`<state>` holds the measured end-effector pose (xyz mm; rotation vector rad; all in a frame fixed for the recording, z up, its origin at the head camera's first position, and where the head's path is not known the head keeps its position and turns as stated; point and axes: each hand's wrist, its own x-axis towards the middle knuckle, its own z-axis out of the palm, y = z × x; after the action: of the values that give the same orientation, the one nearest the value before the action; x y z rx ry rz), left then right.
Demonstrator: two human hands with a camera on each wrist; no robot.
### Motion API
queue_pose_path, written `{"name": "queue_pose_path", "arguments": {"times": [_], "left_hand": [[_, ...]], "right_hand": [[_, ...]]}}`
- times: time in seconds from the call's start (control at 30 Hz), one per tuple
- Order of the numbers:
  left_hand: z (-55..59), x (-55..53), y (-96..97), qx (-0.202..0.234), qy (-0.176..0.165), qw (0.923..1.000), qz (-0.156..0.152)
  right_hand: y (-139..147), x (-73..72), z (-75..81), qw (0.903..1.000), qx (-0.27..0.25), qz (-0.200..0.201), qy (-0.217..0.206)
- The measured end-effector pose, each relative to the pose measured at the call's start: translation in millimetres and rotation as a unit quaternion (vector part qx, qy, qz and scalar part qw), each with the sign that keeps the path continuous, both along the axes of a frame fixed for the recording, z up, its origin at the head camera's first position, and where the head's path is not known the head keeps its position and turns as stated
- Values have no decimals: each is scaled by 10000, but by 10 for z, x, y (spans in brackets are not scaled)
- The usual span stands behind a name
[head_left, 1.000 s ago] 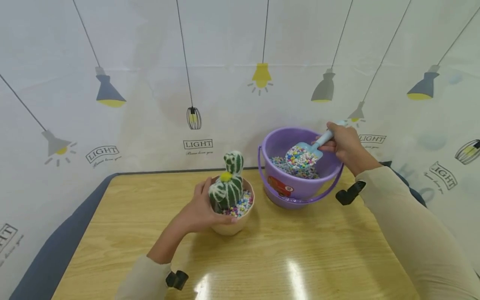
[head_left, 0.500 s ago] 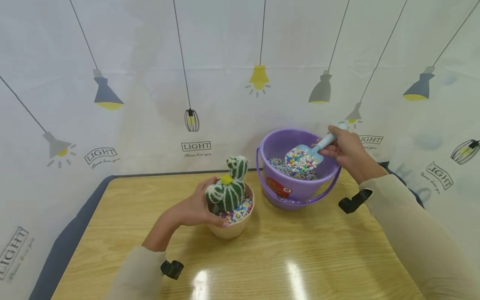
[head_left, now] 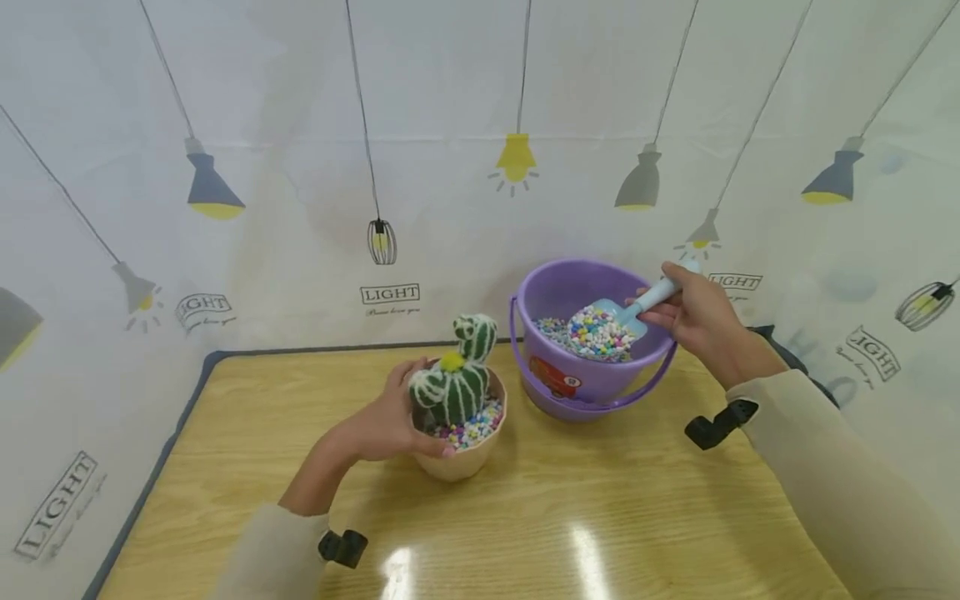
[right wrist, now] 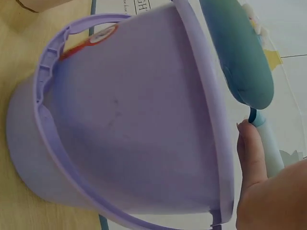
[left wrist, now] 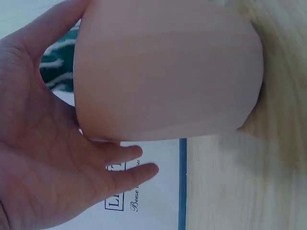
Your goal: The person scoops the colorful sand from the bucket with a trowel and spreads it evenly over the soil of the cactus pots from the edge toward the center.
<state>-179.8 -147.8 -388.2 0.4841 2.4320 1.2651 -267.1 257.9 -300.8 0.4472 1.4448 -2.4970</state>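
Note:
My left hand (head_left: 386, 419) grips the rim of a peach flowerpot (head_left: 452, 465) standing on the table, its thumb along the near side. In the left wrist view, two fingers (left wrist: 132, 178) reach out past the pot. A green knitted cactus (head_left: 459, 387) with white stripes and a yellow flower leans in the pot, with coloured pebbles (head_left: 480, 427) around its base. My right hand (head_left: 705, 312) holds a light-blue scoop (head_left: 656, 294) by its handle. The scoop is heaped with coloured pebbles and hangs in the mouth of a purple bucket (head_left: 570, 392), above the pebbles lying inside.
The bucket's handle (right wrist: 48, 62) hangs down along its near side. Behind the wooden table (head_left: 480, 542), with its dark edge, a pale cloth (head_left: 450, 100) printed with lamps rises close to the bucket.
My right hand and the loaded scoop have come down slightly over the bucket. The cactus and the pot have shifted a little under my left hand. The head view has moved slightly.

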Motion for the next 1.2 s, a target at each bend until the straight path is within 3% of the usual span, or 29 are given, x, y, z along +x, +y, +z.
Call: {"name": "queue_pose_path", "arguments": {"times": [0.17,0.3,0.43,0.53,0.6,0.83,1.07,1.2], "left_hand": [[-38,194,92,-34,417,9977,529],[-89,324,221,-305,717,9883,1309],[-126,384,336,-649,873,9747,1955],[-115,380,355,-605,893,9726,2061],[-95,358,334,-515,843,9759,1947],[-19,220,206,150,570,9938,941],[-7,95,130,1008,593,9931,-6],[-2,47,102,1158,301,9922,-340]], "right_hand": [[33,125,-54,9994,-323,62,45],[43,231,-87,9982,-600,-61,-4],[56,323,-116,9959,-895,-135,-55],[50,374,-128,9940,-1084,-148,-64],[41,396,-130,9929,-1175,-190,-63],[-20,477,-129,9916,-1270,-238,29],[-152,636,-183,9933,-1091,-171,354],[-238,721,-218,9929,-1054,-163,534]]}}
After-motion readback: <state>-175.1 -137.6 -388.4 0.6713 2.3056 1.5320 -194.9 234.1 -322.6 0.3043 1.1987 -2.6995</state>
